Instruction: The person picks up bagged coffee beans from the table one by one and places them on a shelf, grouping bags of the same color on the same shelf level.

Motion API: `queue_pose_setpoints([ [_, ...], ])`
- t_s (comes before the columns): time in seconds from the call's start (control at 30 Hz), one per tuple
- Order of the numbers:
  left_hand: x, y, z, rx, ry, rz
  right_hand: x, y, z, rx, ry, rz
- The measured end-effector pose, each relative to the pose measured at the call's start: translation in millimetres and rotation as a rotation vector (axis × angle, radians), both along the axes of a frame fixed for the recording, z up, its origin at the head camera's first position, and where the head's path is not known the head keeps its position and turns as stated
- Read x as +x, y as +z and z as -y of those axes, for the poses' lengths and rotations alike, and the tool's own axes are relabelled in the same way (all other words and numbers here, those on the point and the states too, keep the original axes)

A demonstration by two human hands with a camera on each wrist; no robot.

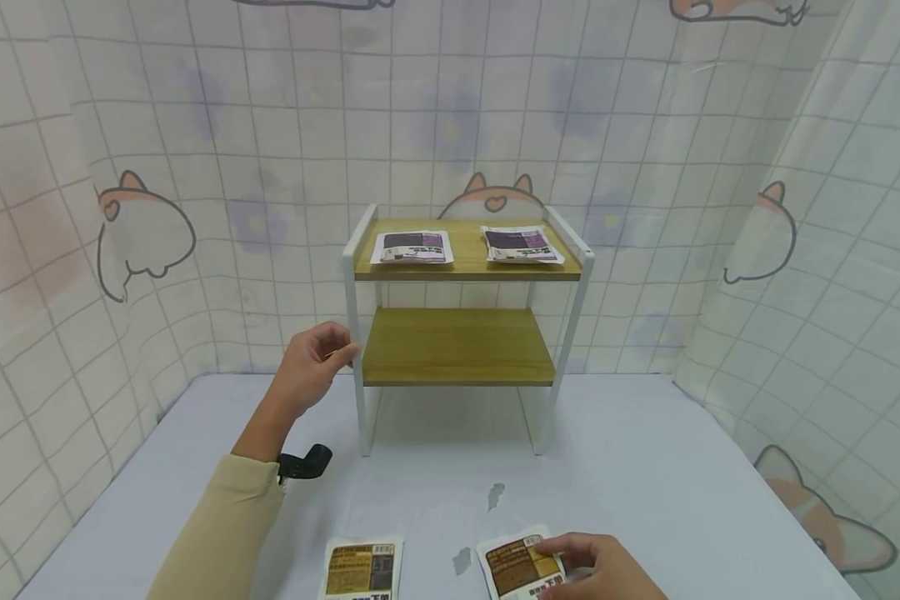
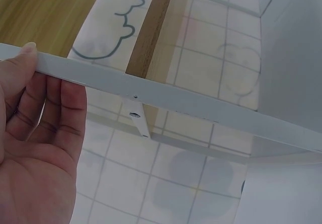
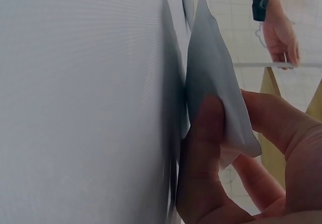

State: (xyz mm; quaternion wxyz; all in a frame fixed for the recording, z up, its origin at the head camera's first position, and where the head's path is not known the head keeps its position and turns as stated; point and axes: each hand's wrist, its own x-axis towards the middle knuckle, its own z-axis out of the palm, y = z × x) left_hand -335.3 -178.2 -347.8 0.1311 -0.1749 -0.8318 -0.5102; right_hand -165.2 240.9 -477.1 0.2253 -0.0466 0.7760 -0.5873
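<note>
My left hand (image 1: pixel 311 367) grips the left white post (image 1: pixel 355 358) of a small two-tier shelf (image 1: pixel 457 350). In the left wrist view the thumb lies on one side of the post (image 2: pixel 105 82) and the curled fingers on the other. Low on the right, my right hand (image 1: pixel 600 567) pinches a flat packet (image 1: pixel 517 567) with a brown and black label. From the right wrist, the pinched packet (image 3: pixel 211 58) appears between thumb and fingers, close to the white table surface; whether it still touches cannot be told. A similar packet (image 1: pixel 360 571) lies to its left.
On the top board (image 1: pixel 465 267) sit two groups of purple-labelled packets, left (image 1: pixel 412 247) and right (image 1: pixel 521 245). The lower wooden board shows bare wood. Grey torn patches (image 1: pixel 495 496) mark the white tabletop (image 1: pixel 630 467). Tiled-pattern curtains (image 1: pixel 450 125) enclose the back and sides.
</note>
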Motion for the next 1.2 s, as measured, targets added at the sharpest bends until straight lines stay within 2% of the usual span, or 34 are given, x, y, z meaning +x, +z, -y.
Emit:
queue_pose_setpoints([
  [0.37, 1.7, 0.5, -1, -0.005, 0.002, 0.014, -1.7, 1.3, -1, -0.059, 0.101, -0.043],
  [0.5, 1.7, 0.4, -1, -0.006, 0.002, 0.02, -2.1, 1.9, 0, -0.063, 0.105, -0.038],
  [0.7, 1.6, 0.9, -1, -0.004, 0.001, 0.013, -3.0, 4.0, 2, -0.044, 0.061, -0.021],
  [0.93, 1.2, 1.0, -1, -0.015, 0.01, 0.016, -3.0, 4.2, 6, -0.099, 0.011, 0.006],
  [1.2, -0.6, -0.1, 0, -0.023, 0.008, 0.01, -8.1, 1.7, 11, -0.036, -0.086, 0.0],
])
